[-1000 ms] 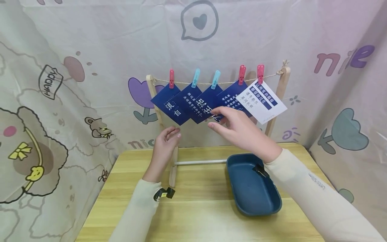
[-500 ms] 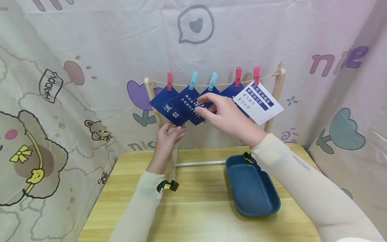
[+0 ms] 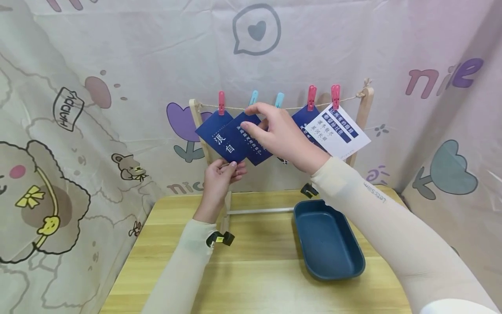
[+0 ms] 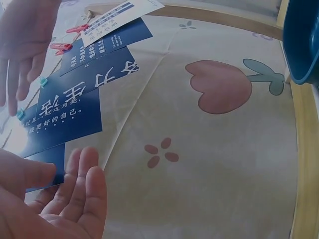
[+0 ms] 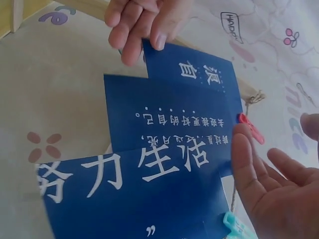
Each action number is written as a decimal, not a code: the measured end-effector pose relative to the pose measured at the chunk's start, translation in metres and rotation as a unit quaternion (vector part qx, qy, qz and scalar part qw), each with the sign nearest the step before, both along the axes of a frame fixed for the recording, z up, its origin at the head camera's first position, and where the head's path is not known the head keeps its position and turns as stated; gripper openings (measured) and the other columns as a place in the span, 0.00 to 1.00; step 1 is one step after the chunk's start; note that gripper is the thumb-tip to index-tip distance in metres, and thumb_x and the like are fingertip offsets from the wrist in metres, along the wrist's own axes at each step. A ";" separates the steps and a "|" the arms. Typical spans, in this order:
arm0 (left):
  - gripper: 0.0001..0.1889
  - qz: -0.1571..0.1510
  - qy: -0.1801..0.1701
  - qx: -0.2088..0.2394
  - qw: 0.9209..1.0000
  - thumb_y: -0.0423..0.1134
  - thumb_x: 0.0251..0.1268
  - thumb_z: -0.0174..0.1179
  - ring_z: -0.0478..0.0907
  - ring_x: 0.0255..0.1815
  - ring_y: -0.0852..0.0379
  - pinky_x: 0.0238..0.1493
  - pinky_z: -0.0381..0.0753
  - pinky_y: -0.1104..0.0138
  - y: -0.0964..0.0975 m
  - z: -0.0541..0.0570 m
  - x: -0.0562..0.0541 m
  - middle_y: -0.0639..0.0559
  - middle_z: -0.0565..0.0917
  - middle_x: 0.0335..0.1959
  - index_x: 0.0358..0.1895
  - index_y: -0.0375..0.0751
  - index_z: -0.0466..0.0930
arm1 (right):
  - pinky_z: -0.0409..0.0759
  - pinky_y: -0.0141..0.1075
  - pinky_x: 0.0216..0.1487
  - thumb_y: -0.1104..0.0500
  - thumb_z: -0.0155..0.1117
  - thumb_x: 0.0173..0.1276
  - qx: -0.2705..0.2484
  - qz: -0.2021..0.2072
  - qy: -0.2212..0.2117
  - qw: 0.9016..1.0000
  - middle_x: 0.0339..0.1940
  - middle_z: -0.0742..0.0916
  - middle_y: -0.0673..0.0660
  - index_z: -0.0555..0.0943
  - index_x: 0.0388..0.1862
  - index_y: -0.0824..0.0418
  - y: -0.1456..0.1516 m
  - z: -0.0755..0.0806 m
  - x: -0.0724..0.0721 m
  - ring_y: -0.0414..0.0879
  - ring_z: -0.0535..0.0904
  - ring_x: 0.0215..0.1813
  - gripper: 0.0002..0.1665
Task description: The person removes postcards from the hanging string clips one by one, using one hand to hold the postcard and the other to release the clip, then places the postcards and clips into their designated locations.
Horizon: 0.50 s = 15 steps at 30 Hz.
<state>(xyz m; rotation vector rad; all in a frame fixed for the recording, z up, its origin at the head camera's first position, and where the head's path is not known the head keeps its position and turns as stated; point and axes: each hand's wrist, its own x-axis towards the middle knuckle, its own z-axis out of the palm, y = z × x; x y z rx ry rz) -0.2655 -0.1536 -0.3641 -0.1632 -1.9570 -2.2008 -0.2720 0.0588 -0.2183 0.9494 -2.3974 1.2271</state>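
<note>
My left hand [image 3: 219, 179] pinches the bottom corner of the leftmost blue card [image 5: 194, 62], thumb in front and fingers behind. That card hangs from a red clothespin [image 3: 221, 103] on a rope [image 3: 237, 107]. My right hand [image 3: 280, 135] hovers before the cards, holding nothing, its thumb and forefinger apart. It partly hides the second blue card [image 3: 255, 155] and most of the third blue card [image 5: 124, 199]. Light-blue clothespins [image 3: 279, 100] hold these two. Further right hang another blue card [image 3: 303, 115] and a white card [image 3: 341, 131], both on red clothespins.
A wooden frame post [image 3: 364, 107] stands at each rope end, with a white rod [image 3: 260, 211] low between them. A dark blue tray [image 3: 329, 240] lies on the wooden table [image 3: 251, 279] at the right. A patterned cloth [image 3: 157, 52] backs everything.
My left hand has risen to the leftmost card's bottom corner and taken hold of it. My right hand has moved left and up across the cards.
</note>
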 end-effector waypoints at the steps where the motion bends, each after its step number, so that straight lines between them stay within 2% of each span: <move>1: 0.12 0.003 0.000 -0.002 1.000 0.37 0.85 0.59 0.94 0.45 0.55 0.60 0.89 0.48 0.000 0.000 0.000 0.36 0.93 0.51 0.59 0.32 0.80 | 0.81 0.41 0.36 0.46 0.65 0.83 -0.003 -0.002 0.007 1.000 0.43 0.90 0.50 0.79 0.74 0.55 -0.003 0.002 -0.002 0.46 0.84 0.35 0.27; 4: 0.10 0.010 0.000 -0.004 1.000 0.37 0.86 0.59 0.94 0.44 0.55 0.59 0.89 0.48 0.001 0.001 0.002 0.39 0.94 0.49 0.56 0.33 0.81 | 0.78 0.39 0.34 0.47 0.65 0.83 -0.005 -0.007 0.022 1.000 0.39 0.87 0.54 0.79 0.75 0.54 -0.010 0.006 -0.008 0.49 0.81 0.31 0.27; 6: 0.09 0.013 0.001 -0.002 1.000 0.37 0.86 0.59 0.94 0.43 0.55 0.57 0.91 0.50 0.001 0.001 0.003 0.40 0.94 0.47 0.54 0.33 0.81 | 0.77 0.39 0.33 0.48 0.65 0.84 -0.005 -0.008 0.030 0.999 0.48 0.88 0.56 0.77 0.77 0.54 -0.016 0.009 -0.012 0.50 0.80 0.29 0.28; 8: 0.09 0.016 0.004 -0.001 1.000 0.37 0.86 0.58 0.94 0.42 0.56 0.52 0.93 0.56 0.001 0.000 0.003 0.42 0.95 0.45 0.53 0.33 0.81 | 0.80 0.37 0.35 0.49 0.64 0.84 -0.001 -0.009 0.030 1.000 0.60 0.88 0.57 0.75 0.80 0.54 -0.021 0.011 -0.015 0.50 0.82 0.30 0.30; 11: 0.08 0.017 0.010 0.001 1.000 0.36 0.86 0.58 0.94 0.41 0.57 0.47 0.94 0.63 0.001 0.000 0.004 0.44 0.95 0.43 0.52 0.34 0.82 | 0.86 0.35 0.41 0.49 0.62 0.85 0.004 -0.009 0.023 1.000 0.79 0.79 0.55 0.70 0.84 0.55 -0.028 0.015 -0.021 0.49 0.88 0.33 0.34; 15: 0.08 0.018 0.014 0.004 1.000 0.35 0.85 0.58 0.94 0.40 0.58 0.44 0.93 0.67 0.000 0.000 0.005 0.48 0.95 0.41 0.51 0.33 0.82 | 0.88 0.35 0.45 0.48 0.59 0.87 0.015 -0.011 0.004 1.000 0.83 0.76 0.53 0.65 0.87 0.55 -0.037 0.019 -0.027 0.46 0.91 0.34 0.36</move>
